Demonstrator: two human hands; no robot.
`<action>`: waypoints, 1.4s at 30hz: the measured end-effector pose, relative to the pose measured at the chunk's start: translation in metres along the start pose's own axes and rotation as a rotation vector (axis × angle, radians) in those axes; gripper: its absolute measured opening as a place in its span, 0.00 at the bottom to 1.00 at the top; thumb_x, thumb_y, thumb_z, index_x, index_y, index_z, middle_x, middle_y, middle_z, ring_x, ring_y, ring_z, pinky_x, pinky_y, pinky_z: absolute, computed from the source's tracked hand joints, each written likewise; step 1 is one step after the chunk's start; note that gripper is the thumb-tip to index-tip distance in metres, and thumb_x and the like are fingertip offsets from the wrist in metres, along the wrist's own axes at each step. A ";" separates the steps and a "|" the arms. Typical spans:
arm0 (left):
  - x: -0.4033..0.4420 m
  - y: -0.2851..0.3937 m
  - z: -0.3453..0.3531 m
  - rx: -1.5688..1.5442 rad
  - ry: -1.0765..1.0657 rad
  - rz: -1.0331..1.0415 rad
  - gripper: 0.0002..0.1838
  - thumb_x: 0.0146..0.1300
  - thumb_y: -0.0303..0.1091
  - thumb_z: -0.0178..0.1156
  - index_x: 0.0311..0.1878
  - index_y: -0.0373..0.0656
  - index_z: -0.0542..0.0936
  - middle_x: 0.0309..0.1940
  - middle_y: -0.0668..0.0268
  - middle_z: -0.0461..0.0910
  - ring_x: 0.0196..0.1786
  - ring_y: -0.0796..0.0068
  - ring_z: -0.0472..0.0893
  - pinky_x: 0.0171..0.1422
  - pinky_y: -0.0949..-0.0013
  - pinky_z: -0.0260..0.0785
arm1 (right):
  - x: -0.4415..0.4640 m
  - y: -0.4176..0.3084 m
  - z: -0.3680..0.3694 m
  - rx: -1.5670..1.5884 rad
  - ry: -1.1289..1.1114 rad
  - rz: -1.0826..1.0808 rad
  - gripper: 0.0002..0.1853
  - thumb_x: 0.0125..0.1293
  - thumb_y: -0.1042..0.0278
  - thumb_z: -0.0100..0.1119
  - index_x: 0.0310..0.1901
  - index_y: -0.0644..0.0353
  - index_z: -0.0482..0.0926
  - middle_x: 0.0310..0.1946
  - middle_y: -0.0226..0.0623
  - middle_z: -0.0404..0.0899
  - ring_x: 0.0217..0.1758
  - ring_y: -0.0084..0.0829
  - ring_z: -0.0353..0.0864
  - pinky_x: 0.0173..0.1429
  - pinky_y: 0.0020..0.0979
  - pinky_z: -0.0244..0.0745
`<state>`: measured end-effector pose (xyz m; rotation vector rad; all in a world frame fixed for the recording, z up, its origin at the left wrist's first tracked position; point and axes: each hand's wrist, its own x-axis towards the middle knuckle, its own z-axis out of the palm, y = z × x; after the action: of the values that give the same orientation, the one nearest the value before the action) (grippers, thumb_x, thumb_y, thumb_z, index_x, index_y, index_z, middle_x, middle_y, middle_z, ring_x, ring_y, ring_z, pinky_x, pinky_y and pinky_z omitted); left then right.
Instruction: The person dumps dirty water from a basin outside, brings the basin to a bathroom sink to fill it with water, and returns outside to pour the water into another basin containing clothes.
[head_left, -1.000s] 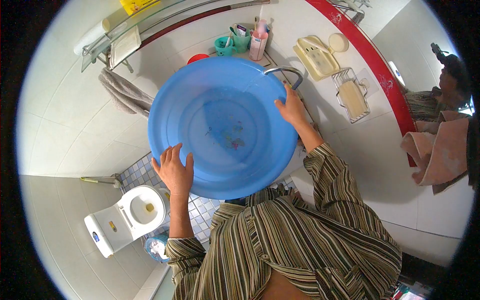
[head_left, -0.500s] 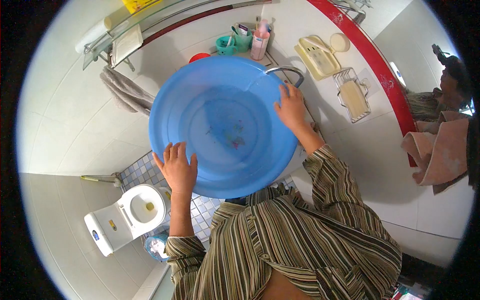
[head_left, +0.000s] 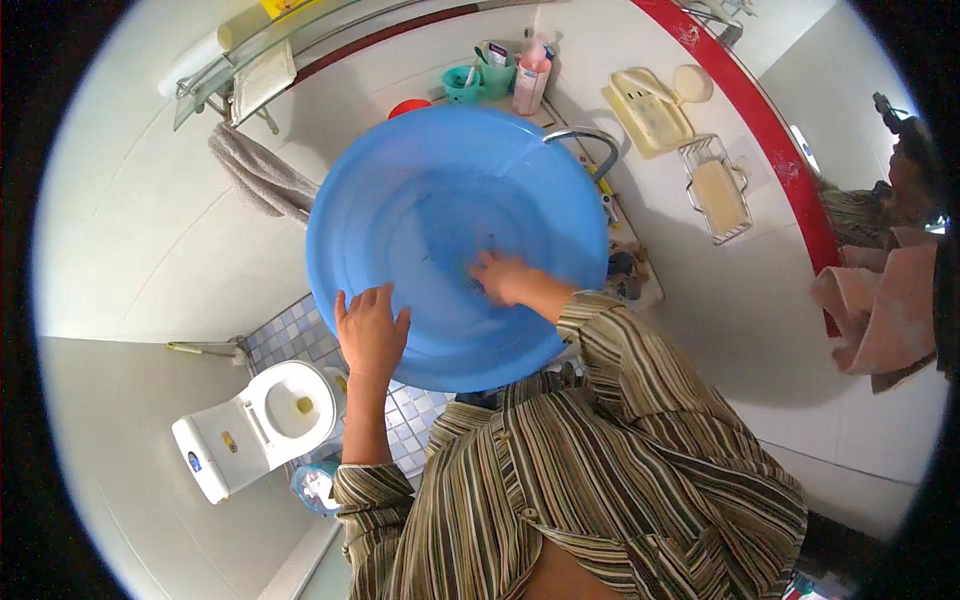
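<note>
The basin [head_left: 420,215] lies under both hands, which are well apart. The left hand [head_left: 370,333] is spread loosely over the near left rim; whether its fingers bear on the plastic I cannot tell. The right hand [head_left: 503,280] is inside the rim, over the middle of the basin floor, and whether it touches that floor is not plain. A wide stretch of basin lies between the two hands and on to the far rim. Ahead and right of the right hand, the tap [head_left: 600,145] hooks over the edge; the wall with the soap rack [head_left: 718,195] stands well out to its right. Left of the left hand, a towel [head_left: 260,175] hangs close by the rim, and the toilet [head_left: 290,400] sits lower down. The right fingers are blurred and cover part of the specks [head_left: 490,240] beneath; the right sleeve [head_left: 620,335] hides a piece of rim. A red thing [head_left: 408,107] beyond the far edge is half cut off, and the dark clutter [head_left: 628,270] past the right rim is hard to make out. Half a second ago the right hand was at the right rim near the tap; the left hand keeps its place at the rim.
</note>
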<state>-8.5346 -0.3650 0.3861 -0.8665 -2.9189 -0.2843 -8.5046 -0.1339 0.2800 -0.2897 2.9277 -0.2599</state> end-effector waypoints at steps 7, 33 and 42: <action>0.002 0.003 -0.002 -0.033 0.002 -0.024 0.20 0.49 0.39 0.60 0.46 0.46 0.74 0.38 0.64 0.77 0.45 0.66 0.75 0.63 0.56 0.53 | 0.014 0.004 0.009 0.005 -0.600 0.094 0.24 0.53 0.72 0.50 0.55 0.58 0.66 0.46 0.47 0.73 0.46 0.45 0.75 0.46 0.42 0.72; -0.001 0.002 0.002 -0.016 0.005 -0.008 0.19 0.50 0.40 0.59 0.46 0.46 0.74 0.38 0.63 0.77 0.43 0.64 0.75 0.63 0.57 0.53 | -0.019 0.004 -0.034 0.251 -0.203 -0.034 0.17 0.50 0.60 0.56 0.40 0.61 0.76 0.35 0.49 0.77 0.38 0.47 0.77 0.42 0.44 0.72; -0.001 0.001 0.003 0.011 0.020 0.002 0.19 0.51 0.41 0.58 0.46 0.46 0.73 0.37 0.64 0.77 0.43 0.65 0.75 0.63 0.57 0.53 | -0.018 0.012 -0.028 0.376 -0.283 0.158 0.17 0.52 0.58 0.57 0.42 0.58 0.76 0.36 0.47 0.78 0.40 0.46 0.77 0.43 0.43 0.71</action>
<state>-8.5328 -0.3638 0.3831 -0.8593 -2.8985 -0.2744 -8.4950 -0.1145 0.3076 -0.0333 2.5403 -0.6720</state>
